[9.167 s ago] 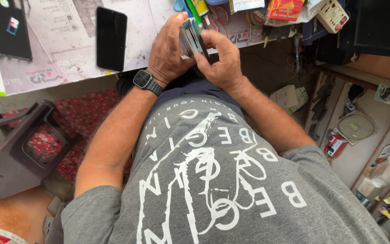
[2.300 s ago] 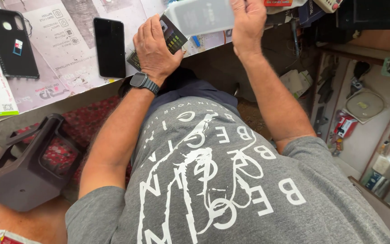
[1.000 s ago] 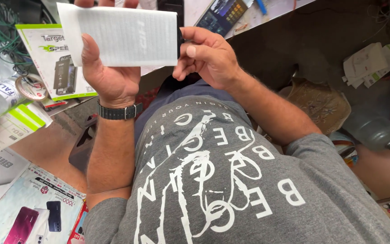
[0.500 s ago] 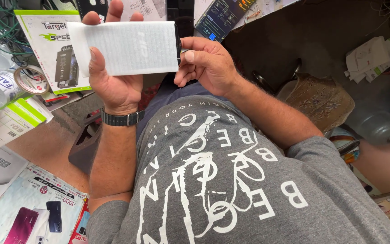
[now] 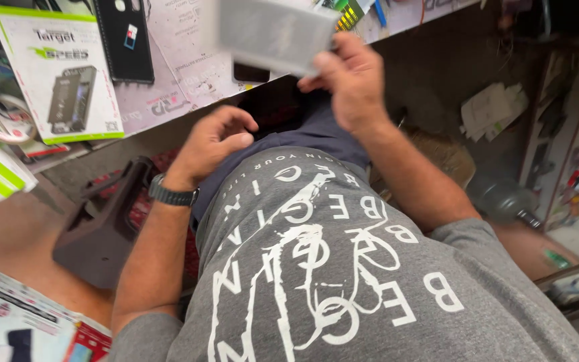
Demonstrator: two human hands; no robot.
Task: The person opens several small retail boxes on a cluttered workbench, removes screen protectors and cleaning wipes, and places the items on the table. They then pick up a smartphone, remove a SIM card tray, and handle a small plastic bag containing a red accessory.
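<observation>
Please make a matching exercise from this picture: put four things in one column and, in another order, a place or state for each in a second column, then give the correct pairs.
Things:
1. right hand
2. left hand
3. black phone case
4. white and green box

Places or states:
a. flat on the bench, left of the phone case
b. empty, fingers curled, near the lap
c. raised, pinching a blurred pale flat sheet
d. flat on the bench, between the box and the sheet

Pairs: 1-c, 2-b, 3-d, 4-a
</observation>
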